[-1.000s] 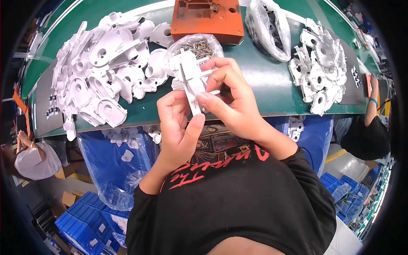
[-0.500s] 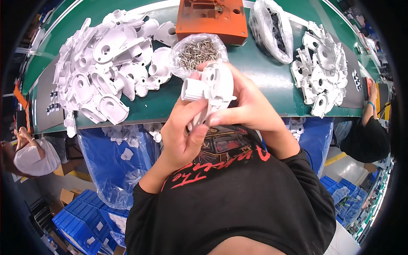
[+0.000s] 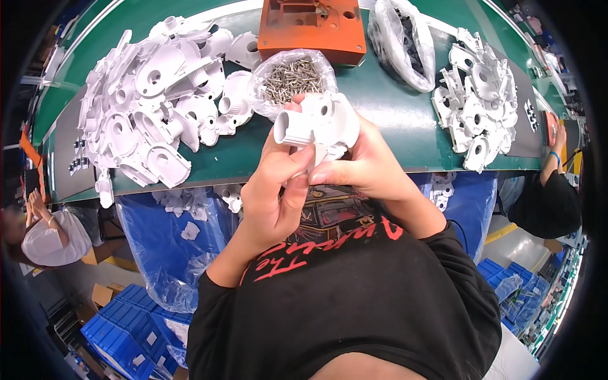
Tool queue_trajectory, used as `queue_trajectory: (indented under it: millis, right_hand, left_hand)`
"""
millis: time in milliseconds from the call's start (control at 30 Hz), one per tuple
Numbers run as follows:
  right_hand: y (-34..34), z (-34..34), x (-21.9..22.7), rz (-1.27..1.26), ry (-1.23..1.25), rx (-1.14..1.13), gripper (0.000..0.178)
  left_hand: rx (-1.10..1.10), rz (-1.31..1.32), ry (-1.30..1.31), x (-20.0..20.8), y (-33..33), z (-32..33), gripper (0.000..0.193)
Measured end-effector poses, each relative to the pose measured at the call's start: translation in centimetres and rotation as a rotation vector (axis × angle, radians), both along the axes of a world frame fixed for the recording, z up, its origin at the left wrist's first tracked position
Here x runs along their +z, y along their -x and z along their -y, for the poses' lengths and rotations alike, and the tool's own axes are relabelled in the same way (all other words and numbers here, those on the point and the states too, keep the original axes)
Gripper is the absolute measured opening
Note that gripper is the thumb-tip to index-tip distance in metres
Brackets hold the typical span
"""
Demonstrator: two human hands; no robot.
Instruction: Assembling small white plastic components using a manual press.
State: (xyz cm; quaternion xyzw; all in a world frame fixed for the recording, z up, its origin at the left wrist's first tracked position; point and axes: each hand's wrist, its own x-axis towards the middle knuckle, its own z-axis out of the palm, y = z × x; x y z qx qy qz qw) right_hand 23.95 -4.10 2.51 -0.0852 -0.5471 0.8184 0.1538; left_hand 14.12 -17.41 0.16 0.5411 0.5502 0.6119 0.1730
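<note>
A white plastic housing (image 3: 337, 123) with a short round tube on its left side is held between my two hands, above the near edge of the green bench. My left hand (image 3: 276, 183) is closed on its lower left, thumb and fingers pressed against it under the tube. My right hand (image 3: 370, 161) wraps round its right side, with the thumb pressed on the lower front edge. Some fingers are hidden behind the part. Just beyond it sits a clear plastic bag of metal screws (image 3: 292, 81).
A large heap of white plastic parts (image 3: 152, 76) lies on the left, a smaller heap (image 3: 479, 95) on the right. An orange fixture block (image 3: 310, 31) and a bag of dark pieces (image 3: 402, 47) stand at the back. Blue bins (image 3: 130, 323) are lower left. Co-workers sit at both sides.
The white housing has turned slightly in my hands, so its tube now faces me more. Both hands keep their hold and have shifted only a little.
</note>
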Motion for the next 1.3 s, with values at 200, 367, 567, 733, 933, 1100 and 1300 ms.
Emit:
queue_trajectory:
  millis: [200, 367, 567, 733, 933, 1100, 1300]
  right_hand:
    - [-0.4, -0.8, -0.5, -0.028, 0.018, -0.003, 0.071]
    - [-1.8, -2.9, 1.1, -0.021, 0.073, 0.14, 0.07]
    - [-1.7, -4.9, 1.3, 0.114, -0.017, -0.021, 0.055]
    - [-2.5, -8.0, -0.9, 0.059, 0.138, -0.113, 0.04]
    - [-2.7, -9.9, -1.5, 0.03, -0.019, -0.353, 0.026]
    - [-0.7, -13.7, -2.6, -0.043, -0.032, -0.498, 0.015]
    - [3.4, -15.8, -3.4, 0.045, -0.279, -0.581, 0.017]
  left_hand:
    - [0.051, -0.396, 0.093, 2.4, 1.4, -1.3, 0.033]
    - [-0.071, -0.616, 0.075, 5.0, 3.5, -2.9, 0.04]
    - [0.016, -0.844, -0.086, 6.1, 6.9, -6.6, 0.019]
    - [0.092, -0.967, 0.002, 3.2, 12.5, -12.8, 0.01]
    - [0.116, -1.057, 0.088, 0.4, 15.0, -17.3, 0.005]
    - [0.036, -1.006, -0.012, -0.4, 14.7, -17.4, 0.011]
    - [0.079, -0.924, -0.038, -1.1, 14.9, -17.5, 0.011]
